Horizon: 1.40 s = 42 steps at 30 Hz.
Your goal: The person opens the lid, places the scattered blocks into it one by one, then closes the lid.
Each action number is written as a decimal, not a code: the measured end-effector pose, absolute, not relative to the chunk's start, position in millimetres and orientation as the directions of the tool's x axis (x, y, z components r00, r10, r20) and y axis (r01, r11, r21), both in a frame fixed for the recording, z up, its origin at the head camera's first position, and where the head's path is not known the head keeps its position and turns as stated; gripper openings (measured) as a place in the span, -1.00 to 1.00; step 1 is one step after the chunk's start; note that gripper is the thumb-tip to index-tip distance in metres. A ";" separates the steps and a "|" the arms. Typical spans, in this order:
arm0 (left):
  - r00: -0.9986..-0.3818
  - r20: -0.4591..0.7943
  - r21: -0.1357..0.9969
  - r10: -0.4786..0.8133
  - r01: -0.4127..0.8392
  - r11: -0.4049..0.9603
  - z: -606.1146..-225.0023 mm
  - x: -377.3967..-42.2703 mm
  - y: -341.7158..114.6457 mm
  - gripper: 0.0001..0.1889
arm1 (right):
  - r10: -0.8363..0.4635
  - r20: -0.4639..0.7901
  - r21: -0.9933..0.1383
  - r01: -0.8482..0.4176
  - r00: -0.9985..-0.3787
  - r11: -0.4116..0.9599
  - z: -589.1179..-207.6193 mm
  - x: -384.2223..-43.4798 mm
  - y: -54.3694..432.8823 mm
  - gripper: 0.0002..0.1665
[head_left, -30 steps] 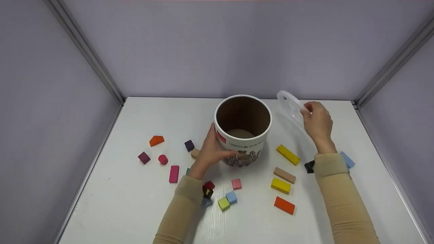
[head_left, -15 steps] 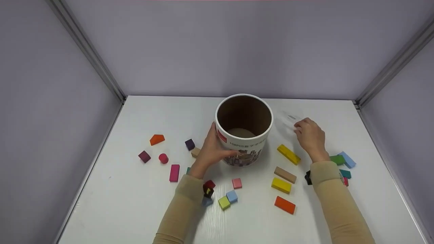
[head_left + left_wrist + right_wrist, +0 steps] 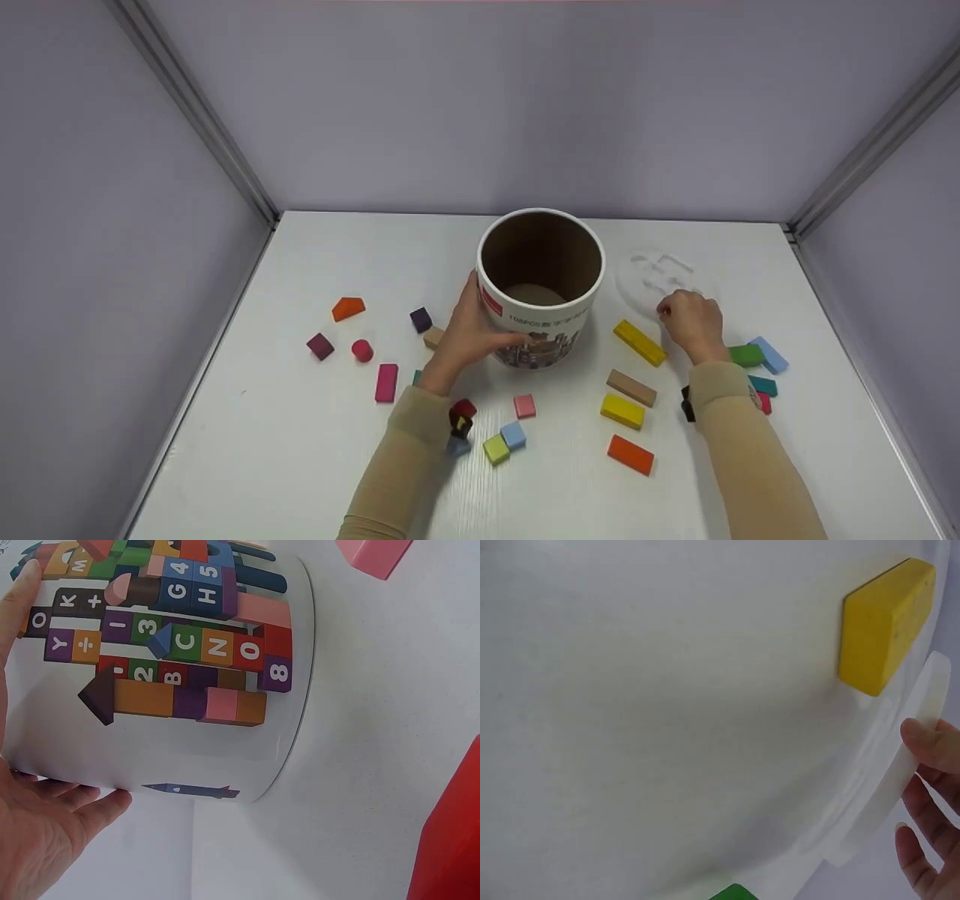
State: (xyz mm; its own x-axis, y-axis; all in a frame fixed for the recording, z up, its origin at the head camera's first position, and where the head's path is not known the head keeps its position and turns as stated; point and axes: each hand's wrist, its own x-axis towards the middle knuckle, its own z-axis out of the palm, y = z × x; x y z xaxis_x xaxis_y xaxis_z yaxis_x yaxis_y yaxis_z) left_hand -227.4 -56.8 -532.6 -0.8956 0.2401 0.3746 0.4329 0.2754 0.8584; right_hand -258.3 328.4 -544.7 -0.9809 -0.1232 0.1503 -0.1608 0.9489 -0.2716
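A round white tub (image 3: 540, 322) with pictures of toy blocks stands upright, its mouth uncovered and its brown inside showing. My left hand (image 3: 472, 330) grips its left side, thumb across the front; the left wrist view shows the fingers (image 3: 90, 802) spread along the printed wall. To the right of the tub, a clear round plastic lid (image 3: 652, 281) lies low over the table. My right hand (image 3: 690, 322) holds the lid's near edge. In the right wrist view the thumb and fingers pinch the pale rim of the lid (image 3: 885, 795), which is tilted.
Loose wooden blocks lie about the white table (image 3: 247, 450). A yellow bar (image 3: 639, 343), a tan bar (image 3: 631, 388) and a red one (image 3: 630, 454) lie right of the tub. A green block (image 3: 746, 355) sits beside the right wrist. Grey walls enclose the table's sides and back.
My right hand has brought the lid down from a raised, steep tilt to low over the table, moving toward me. The left hand and the tub have stayed in place.
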 end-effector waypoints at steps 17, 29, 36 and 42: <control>-0.892 0.378 0.868 0.245 0.434 0.241 -533.1 -228.1 -57.2 0.39 | -0.083 -0.034 -0.281 -0.070 -0.996 0.957 -551.7 -261.5 330.4 -0.83; -0.891 0.388 0.875 0.236 0.437 0.210 -508.2 -214.1 -53.3 0.37 | -0.042 -0.086 -0.337 -0.010 -0.995 0.941 -550.0 -257.6 331.0 -0.79; -0.881 0.397 0.867 0.256 0.452 0.211 -502.6 -211.8 -56.4 0.33 | -0.030 -0.097 -0.383 0.009 -0.995 0.924 -548.5 -253.9 331.7 -0.69; -0.898 0.372 0.874 0.236 0.424 0.238 -533.8 -229.6 -57.2 0.40 | -0.065 -0.006 -0.382 -0.058 -0.998 0.922 -537.9 -245.9 322.6 -0.68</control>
State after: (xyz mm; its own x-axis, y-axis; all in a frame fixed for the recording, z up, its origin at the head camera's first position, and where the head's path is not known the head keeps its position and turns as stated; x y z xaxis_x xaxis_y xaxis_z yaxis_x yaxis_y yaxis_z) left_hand -229.6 -57.2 -533.8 -0.8980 0.2356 0.3716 0.4240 0.2380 0.8738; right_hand -245.9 322.6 -537.9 -0.9978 -0.0653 -0.0060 -0.0580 0.9223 -0.3821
